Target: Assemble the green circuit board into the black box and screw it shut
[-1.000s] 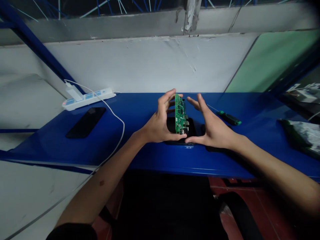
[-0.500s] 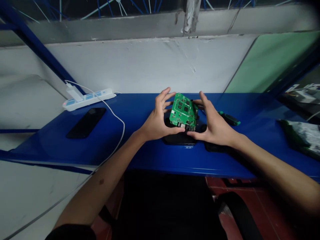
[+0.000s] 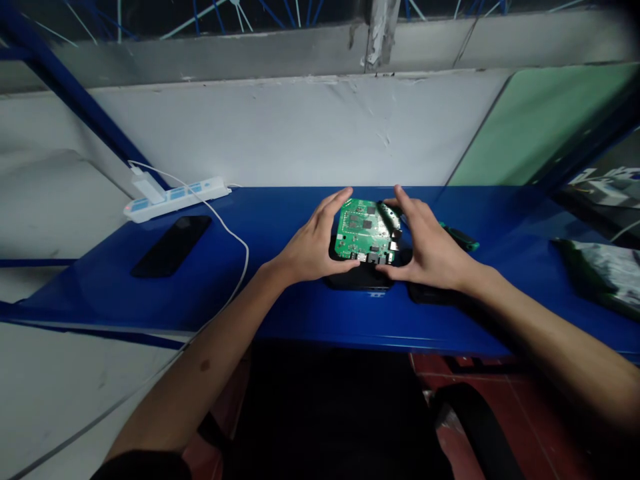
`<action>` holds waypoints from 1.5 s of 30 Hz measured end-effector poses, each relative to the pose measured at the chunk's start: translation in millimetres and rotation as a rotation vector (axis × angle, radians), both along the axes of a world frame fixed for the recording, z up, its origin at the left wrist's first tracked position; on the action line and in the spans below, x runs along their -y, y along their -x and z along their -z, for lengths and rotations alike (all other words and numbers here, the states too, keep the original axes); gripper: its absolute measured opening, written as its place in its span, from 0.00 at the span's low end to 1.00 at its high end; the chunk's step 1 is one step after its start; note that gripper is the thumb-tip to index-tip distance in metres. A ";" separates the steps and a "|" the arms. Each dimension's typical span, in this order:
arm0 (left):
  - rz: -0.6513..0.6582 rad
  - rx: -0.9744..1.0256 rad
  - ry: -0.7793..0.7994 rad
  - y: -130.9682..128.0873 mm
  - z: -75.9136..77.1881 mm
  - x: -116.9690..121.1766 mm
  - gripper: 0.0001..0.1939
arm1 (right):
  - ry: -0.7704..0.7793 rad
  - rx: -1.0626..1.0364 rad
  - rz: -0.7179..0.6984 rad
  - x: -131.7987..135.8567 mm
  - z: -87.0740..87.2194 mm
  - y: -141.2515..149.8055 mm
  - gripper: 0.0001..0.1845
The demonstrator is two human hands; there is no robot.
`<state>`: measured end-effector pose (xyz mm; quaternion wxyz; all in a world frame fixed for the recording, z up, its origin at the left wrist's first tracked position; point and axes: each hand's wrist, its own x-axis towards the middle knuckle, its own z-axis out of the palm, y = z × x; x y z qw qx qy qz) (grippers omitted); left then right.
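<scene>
A green circuit board (image 3: 365, 230) with dark chips and metal ports along its near and right edges is held between both hands. My left hand (image 3: 320, 243) grips its left side, thumb at the near edge and fingers at the far left corner. On the right side, my right hand (image 3: 425, 247) grips it, thumb near the ports and fingers behind. Below the board lies a black plastic case (image 3: 357, 279), mostly covered by the board and hands. Another black piece (image 3: 433, 294) rests under my right hand, partly hidden.
A green-and-black tool (image 3: 461, 238) lies beyond my right wrist. To the left are a black phone (image 3: 171, 247), a white power strip (image 3: 180, 198) and a white cable (image 3: 240, 240) across the blue table (image 3: 320, 327). A plastic bag (image 3: 607, 273) sits at the right.
The circuit board has tilted from a slanted, raised pose to a flatter, straighter one above the black case. Both hands turned with it, keeping their hold.
</scene>
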<state>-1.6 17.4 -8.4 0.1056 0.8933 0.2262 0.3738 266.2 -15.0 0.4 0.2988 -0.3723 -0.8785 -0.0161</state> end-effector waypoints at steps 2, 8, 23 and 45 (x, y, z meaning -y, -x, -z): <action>-0.009 -0.021 0.003 0.5 -1.3 2.1 0.59 | 0.002 0.002 -0.014 1.3 -1.5 -0.1 0.70; -0.037 -0.055 0.006 0.8 -4.6 7.4 0.58 | -0.017 -0.014 -0.028 2.5 -2.6 0.6 0.71; -0.074 -0.046 -0.077 -2.9 -3.7 8.0 0.57 | -0.045 -0.013 -0.040 1.9 -0.5 1.3 0.71; -0.076 -0.073 -0.089 0.3 -2.8 6.5 0.58 | -0.003 0.117 -0.044 6.2 -14.8 -6.5 0.56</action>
